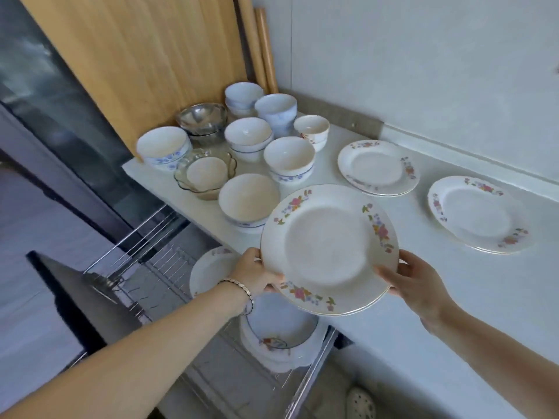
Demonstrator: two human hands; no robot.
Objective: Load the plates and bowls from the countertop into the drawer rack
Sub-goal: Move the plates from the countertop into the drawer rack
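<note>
Both hands clamp one flowered plate (328, 247) by opposite rims: left hand (252, 275), right hand (416, 281). Plate lies flat between them, above counter (453, 297) edge. Drawer rack (169, 267) sits below, nearer left hand.

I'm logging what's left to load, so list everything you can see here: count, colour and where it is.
held plates: apparently two stacked, white, floral rim, over counter edge
counter plates: a stack, plus one alone, floral, right countertop
bowls: about ten stacks or singles, mostly white, some blue-patterned, back left
glass bowl: one, clear, holding a white bowl
metal bowl: one, silver, back
drawer rack: wire, open below, with plates
wooden board: one, tan, leaning behind
hands: left, right, gripping the held plates
</note>
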